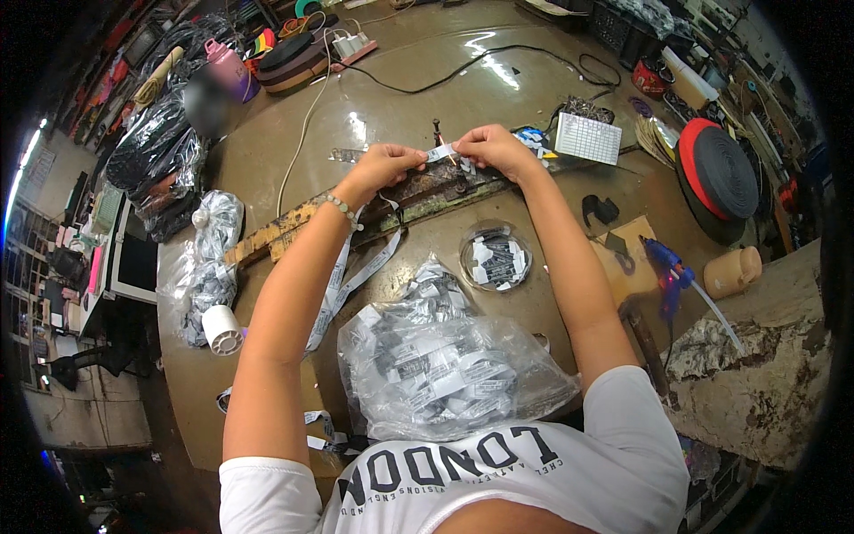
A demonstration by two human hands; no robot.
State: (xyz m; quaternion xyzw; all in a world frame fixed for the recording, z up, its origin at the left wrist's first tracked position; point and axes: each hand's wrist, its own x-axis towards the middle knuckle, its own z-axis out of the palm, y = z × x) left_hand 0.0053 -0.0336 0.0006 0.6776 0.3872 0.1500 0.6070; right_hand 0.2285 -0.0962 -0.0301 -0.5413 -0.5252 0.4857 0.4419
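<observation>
Between my hands, a short piece of white label ribbon (439, 154) is stretched. My left hand (388, 169) pinches one end, and my right hand (496, 149) pinches the other. Right at the strip stands a small dark upright fixture (437, 130) with a thin orange-bright line by my right fingertips; what that line is I cannot tell. It is mounted on a worn, stained bar (302, 218) lying across the table. From near my left wrist a long printed white ribbon (356, 283) trails down under the forearm. Small white cut pieces lie beside the fixture, partly hidden.
Close to my body lies a clear plastic bag (445, 369) full of printed labels. A round clear tub (495, 256) of labels stands beyond it. To the right are a blue glue gun (667, 265), a white gridded block (588, 139) and webbing rolls (721, 169). A dark cable (418, 91) crosses the far table.
</observation>
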